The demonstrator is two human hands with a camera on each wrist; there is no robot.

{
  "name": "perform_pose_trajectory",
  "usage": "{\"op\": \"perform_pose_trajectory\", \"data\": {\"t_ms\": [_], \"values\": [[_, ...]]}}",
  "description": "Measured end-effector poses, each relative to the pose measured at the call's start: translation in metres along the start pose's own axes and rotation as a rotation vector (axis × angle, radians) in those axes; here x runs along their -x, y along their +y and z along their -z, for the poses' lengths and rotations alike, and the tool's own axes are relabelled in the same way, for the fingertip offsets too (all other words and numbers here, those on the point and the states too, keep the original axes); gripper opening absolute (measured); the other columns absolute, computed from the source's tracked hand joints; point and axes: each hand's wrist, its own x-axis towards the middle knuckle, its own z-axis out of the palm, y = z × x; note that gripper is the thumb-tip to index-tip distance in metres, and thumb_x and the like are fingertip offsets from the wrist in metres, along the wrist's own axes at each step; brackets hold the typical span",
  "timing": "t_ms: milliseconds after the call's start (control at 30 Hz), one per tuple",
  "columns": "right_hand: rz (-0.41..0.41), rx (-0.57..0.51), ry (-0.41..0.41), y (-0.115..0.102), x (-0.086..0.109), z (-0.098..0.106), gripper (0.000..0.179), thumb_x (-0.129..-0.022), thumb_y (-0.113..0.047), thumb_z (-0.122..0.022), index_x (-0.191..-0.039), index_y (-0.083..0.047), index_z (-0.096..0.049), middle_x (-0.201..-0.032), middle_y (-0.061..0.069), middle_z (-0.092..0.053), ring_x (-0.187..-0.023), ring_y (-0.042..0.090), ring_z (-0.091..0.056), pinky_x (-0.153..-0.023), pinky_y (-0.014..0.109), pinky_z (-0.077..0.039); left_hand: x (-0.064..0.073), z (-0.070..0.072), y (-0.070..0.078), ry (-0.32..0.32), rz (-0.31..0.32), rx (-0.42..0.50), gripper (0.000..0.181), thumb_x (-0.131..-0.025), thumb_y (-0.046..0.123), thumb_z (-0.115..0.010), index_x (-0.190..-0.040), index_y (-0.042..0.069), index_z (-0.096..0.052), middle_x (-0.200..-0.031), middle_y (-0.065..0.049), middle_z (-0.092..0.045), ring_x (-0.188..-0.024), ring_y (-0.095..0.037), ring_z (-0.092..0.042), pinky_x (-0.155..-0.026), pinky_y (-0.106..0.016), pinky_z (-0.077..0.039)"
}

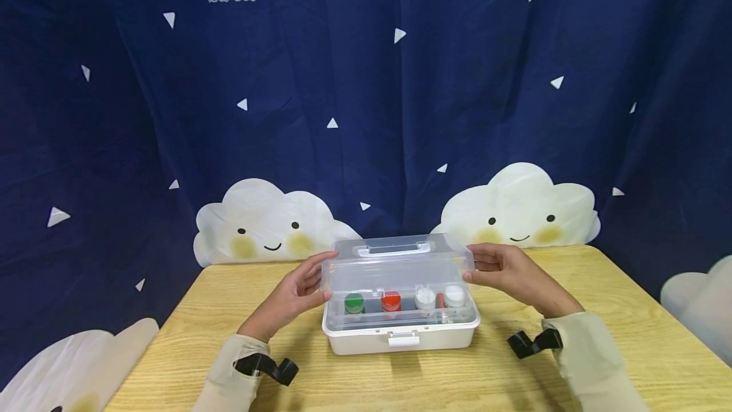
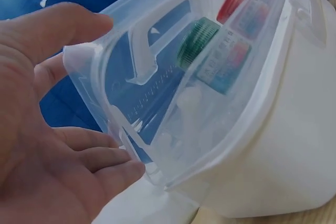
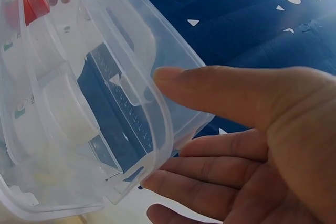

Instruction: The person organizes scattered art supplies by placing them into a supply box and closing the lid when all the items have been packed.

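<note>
A white box (image 1: pixel 372 343) with a clear hinged lid (image 1: pixel 343 275) stands on the table, its lid tilted partly up. My left hand (image 1: pixel 286 302) holds the lid's left end, thumb at the front edge and fingers toward the back. At the opposite end my right hand (image 1: pixel 511 274) grips the lid the same way, thumb (image 3: pixel 210 90) against the clear plastic. Inside, behind the plastic, are a green-capped jar (image 2: pixel 218 59), a red-capped jar (image 1: pixel 391 301) and white-capped jars (image 1: pixel 454 296). A slim red item (image 1: pixel 440 300) stands between the white caps.
The box has a white carrying handle (image 1: pixel 394 250) on its lid and a white latch (image 1: pixel 403 339) in front. Beneath is a wood-grain table (image 1: pixel 217 310). A dark blue curtain (image 1: pixel 366 81) with clouds and triangles hangs right behind the table's far edge.
</note>
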Motion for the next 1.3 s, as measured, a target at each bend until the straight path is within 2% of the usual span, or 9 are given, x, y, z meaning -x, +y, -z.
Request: {"op": "perform_pose_trajectory", "data": {"t_ms": [167, 400, 667, 933, 1100, 1300], "values": [[-0.012, 0.015, 0.005, -0.0005, 0.0006, 0.0014, 0.073, -0.085, -0.032, -0.074, -0.138, 0.009, -0.042, -0.131, 0.025, -0.055, -0.12, 0.037, -0.054, -0.09, 0.038, -0.051, -0.0023, -0.0008, -0.0003, 0.017, 0.001, 0.016, 0.055, -0.093, 0.007, -0.062, -0.143, 0.022, -0.044, -0.148, -0.009, -0.042, -0.134, -0.033, -0.041, -0.1, -0.035, -0.043], [-0.002, -0.003, -0.011, -0.0009, 0.0026, 0.0021, 0.072, -0.086, -0.031, -0.074, -0.137, 0.008, -0.044, -0.131, 0.024, -0.055, -0.117, 0.035, -0.057, -0.088, 0.037, -0.052, -0.004, -0.003, 0.0006, 0.081, 0.014, -0.021, 0.049, -0.089, 0.015, -0.069, -0.135, 0.02, -0.053, -0.144, -0.009, -0.047, -0.128, -0.03, -0.048, -0.098, -0.037, -0.045], [0.046, -0.054, -0.049, 0.0025, 0.0031, 0.0027, 0.069, -0.085, -0.027, -0.075, -0.138, 0.003, -0.045, -0.133, 0.023, -0.053, -0.115, 0.034, -0.059, -0.084, 0.033, -0.054, -0.0027, -0.005, 0.0053, 0.038, 0.036, 0.04, 0.05, -0.09, 0.013, -0.069, -0.136, 0.014, -0.051, -0.143, -0.015, -0.045, -0.128, -0.035, -0.047, -0.095, -0.036, -0.048], [0.071, -0.042, -0.082, 0.0055, 0.0035, 0.003, 0.064, -0.084, -0.023, -0.075, -0.14, -0.007, -0.049, -0.132, 0.019, -0.055, -0.106, 0.027, -0.064, -0.084, 0.034, -0.054, -0.0013, -0.0056, 0.0086, 0.009, 0.077, 0.069, 0.054, -0.088, 0.011, -0.07, -0.138, 0.012, -0.049, -0.147, -0.017, -0.038, -0.128, -0.041, -0.045, -0.092, -0.041, -0.049], [0.058, -0.053, -0.105, 0.0046, 0.0047, 0.0042, 0.062, -0.083, -0.025, -0.076, -0.137, -0.008, -0.052, -0.135, 0.018, -0.053, -0.11, 0.028, -0.062, -0.084, 0.034, -0.054, -0.0009, -0.0055, 0.0074, 0.027, 0.08, 0.025, 0.054, -0.086, 0.011, -0.073, -0.136, 0.014, -0.051, -0.149, -0.014, -0.035, -0.13, -0.042, -0.043, -0.094, -0.042, -0.048], [0.059, -0.041, -0.126, 0.0033, 0.0059, 0.0052, 0.059, -0.083, -0.025, -0.076, -0.135, -0.009, -0.054, -0.137, 0.02, -0.049, -0.112, 0.031, -0.06, -0.083, 0.034, -0.054, 0.0001, -0.0058, 0.0071, 0.06, 0.07, -0.063, 0.053, -0.082, 0.014, -0.077, -0.131, 0.017, -0.055, -0.144, -0.007, -0.04, -0.134, -0.035, -0.037, -0.103, -0.047, -0.04]]}}
